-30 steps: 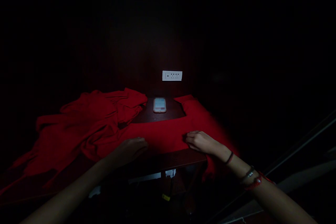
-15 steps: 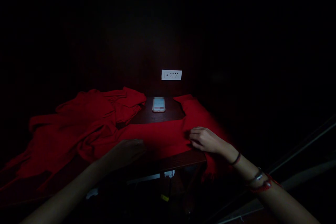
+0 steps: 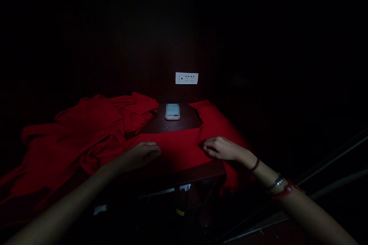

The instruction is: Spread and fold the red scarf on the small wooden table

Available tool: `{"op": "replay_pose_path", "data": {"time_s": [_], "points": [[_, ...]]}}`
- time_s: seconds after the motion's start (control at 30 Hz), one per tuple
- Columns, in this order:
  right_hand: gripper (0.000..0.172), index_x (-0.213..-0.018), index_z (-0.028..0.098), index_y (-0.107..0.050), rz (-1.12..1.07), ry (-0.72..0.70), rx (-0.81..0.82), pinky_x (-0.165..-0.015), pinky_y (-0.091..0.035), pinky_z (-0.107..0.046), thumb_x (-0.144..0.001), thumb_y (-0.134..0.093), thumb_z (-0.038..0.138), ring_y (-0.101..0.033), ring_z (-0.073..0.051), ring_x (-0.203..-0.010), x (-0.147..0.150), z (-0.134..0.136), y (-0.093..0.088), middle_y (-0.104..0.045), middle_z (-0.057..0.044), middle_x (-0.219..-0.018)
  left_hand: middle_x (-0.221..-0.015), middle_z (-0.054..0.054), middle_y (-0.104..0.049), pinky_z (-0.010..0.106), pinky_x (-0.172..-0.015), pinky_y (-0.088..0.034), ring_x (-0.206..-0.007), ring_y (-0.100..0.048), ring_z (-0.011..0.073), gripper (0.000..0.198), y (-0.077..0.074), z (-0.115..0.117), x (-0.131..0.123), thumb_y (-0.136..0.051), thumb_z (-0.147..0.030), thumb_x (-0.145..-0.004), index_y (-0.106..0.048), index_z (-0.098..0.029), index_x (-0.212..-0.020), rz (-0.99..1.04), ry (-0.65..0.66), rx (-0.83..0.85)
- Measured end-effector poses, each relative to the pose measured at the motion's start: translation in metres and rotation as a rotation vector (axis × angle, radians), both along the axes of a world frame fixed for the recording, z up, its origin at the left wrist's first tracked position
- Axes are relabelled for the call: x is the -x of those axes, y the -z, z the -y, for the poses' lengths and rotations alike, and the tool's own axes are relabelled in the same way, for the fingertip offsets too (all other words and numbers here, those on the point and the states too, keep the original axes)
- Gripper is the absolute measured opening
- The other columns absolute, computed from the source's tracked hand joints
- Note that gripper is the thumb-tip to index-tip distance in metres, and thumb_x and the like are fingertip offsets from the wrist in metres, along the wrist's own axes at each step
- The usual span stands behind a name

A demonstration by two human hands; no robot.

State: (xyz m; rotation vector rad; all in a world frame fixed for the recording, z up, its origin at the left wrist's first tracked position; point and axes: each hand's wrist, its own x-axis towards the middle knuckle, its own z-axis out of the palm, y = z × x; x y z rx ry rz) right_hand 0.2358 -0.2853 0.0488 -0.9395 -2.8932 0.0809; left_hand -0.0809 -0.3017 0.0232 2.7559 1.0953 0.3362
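A long red scarf (image 3: 178,147) with what looks like a fringed end lies flat along the table's front, bending back and hanging over the edge at the right. At the left, it runs into a rumpled heap of red cloth (image 3: 94,118). My left hand (image 3: 142,155), ringed on one finger, is palm down over the scarf's near left part, fingers loosely bent and thumb apart. Over the right-hand bend is my right hand (image 3: 222,148), its fingers curved down to the cloth with a gap at the thumb. No fold shows pinched in either hand.
A phone (image 3: 172,111) with a lit screen lies on the dark wooden table (image 3: 184,123) behind the scarf. A white socket panel (image 3: 186,78) is on the wall. Beneath the table hangs a cable with a yellow tag (image 3: 180,212). Everything around is very dark.
My left hand has risen slightly in view and its thumb shows more apart. My right hand has shifted a little left. The whole view has moved slightly; the cloth lies much the same.
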Motion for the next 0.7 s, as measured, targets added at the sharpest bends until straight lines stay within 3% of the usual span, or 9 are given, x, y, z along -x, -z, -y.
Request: {"op": "replay_pose_path", "data": {"time_s": [0.1,0.2,0.33,0.43,0.57,0.7], "points": [[0.023,-0.095,0.013,-0.054,-0.074,0.079,-0.062,-0.074,-0.038,-0.025,-0.082,-0.037,0.021,-0.051,-0.014,-0.083,0.011,-0.033,-0.002,-0.057,-0.008,-0.091,-0.095,0.007,-0.053,0.029,-0.081,-0.035,-0.090,-0.047,0.0175,0.030,-0.001,-0.041,-0.003,-0.035,-0.034,-0.080,-0.055,-0.016,-0.092,0.007,-0.238,-0.085],[0.029,-0.102,0.010,-0.052,0.049,0.164,-0.075,-0.077,-0.038,-0.027,-0.080,-0.044,0.027,-0.051,-0.018,-0.090,0.024,-0.069,0.004,-0.055,-0.013,-0.099,-0.095,0.009,-0.052,0.029,-0.078,-0.035,-0.089,-0.047,0.0202,0.037,-0.001,-0.074,-0.003,-0.049,-0.037,-0.069,-0.053,-0.013,-0.097,-0.075,-0.350,0.096],[0.028,-0.102,0.011,-0.054,0.285,0.200,-0.001,-0.075,-0.038,-0.026,-0.078,-0.047,0.023,-0.052,-0.019,-0.092,0.037,-0.105,0.008,-0.054,-0.014,-0.104,-0.076,0.002,-0.054,0.023,-0.064,-0.037,-0.072,-0.049,0.0163,0.032,-0.012,-0.092,0.002,-0.051,-0.041,-0.063,-0.054,-0.014,-0.081,-0.037,-0.318,0.504],[0.024,-0.096,0.010,-0.057,0.361,0.173,0.045,-0.073,-0.038,-0.024,-0.076,-0.048,0.019,-0.052,-0.018,-0.090,0.043,-0.120,0.005,-0.057,-0.013,-0.100,-0.068,-0.001,-0.052,0.022,-0.061,-0.036,-0.067,-0.048,0.0146,0.029,-0.024,-0.092,0.003,-0.051,-0.043,-0.060,-0.050,-0.015,-0.070,0.097,-0.265,0.663],[0.020,-0.089,0.010,-0.060,0.386,0.142,0.087,-0.067,-0.037,-0.019,-0.073,-0.050,0.015,-0.054,-0.015,-0.082,0.049,-0.129,-0.002,-0.060,-0.010,-0.092,-0.069,-0.003,-0.052,0.022,-0.060,-0.037,-0.065,-0.049,0.0134,0.036,-0.026,-0.096,0.001,-0.058,-0.035,-0.051,-0.047,-0.016,-0.080,0.251,-0.268,0.777],[0.026,-0.095,0.009,-0.056,0.381,0.142,0.126,-0.059,-0.036,-0.017,-0.071,-0.051,0.013,-0.053,-0.012,-0.073,0.051,-0.129,-0.007,-0.061,-0.008,-0.090,-0.061,-0.006,-0.045,0.020,-0.051,-0.034,-0.056,-0.045,0.0109,0.045,-0.017,-0.109,-0.002,-0.063,-0.029,-0.044,-0.049,-0.016,-0.084,0.170,-0.288,0.683]]}}
